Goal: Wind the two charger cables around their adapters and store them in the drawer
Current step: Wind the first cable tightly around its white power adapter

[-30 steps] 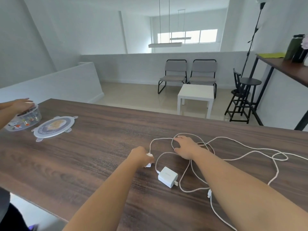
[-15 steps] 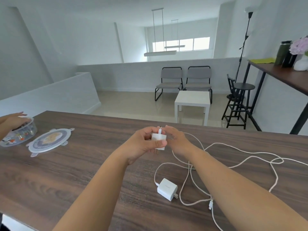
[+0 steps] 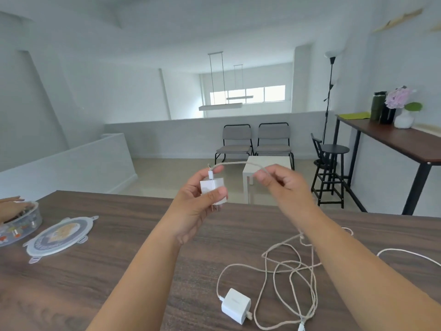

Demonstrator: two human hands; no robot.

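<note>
Head view: above the worktop [image 3: 119, 235], the left hand [image 3: 200, 199] grips a white adapter [image 3: 213, 188], prongs down. Just right of that adapter, the right hand [image 3: 281, 185] pinches its cable [image 3: 238, 163]. Below the adapter, a second adapter [image 3: 236, 302] lies on the worktop beside loose cable loops [image 3: 286, 266].

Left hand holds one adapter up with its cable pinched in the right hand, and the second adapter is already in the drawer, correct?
Not quite. The second adapter lies on the table, cable loose beside it, as the head view shows. The left hand does hold one adapter; the right hand pinches its cable.
</note>
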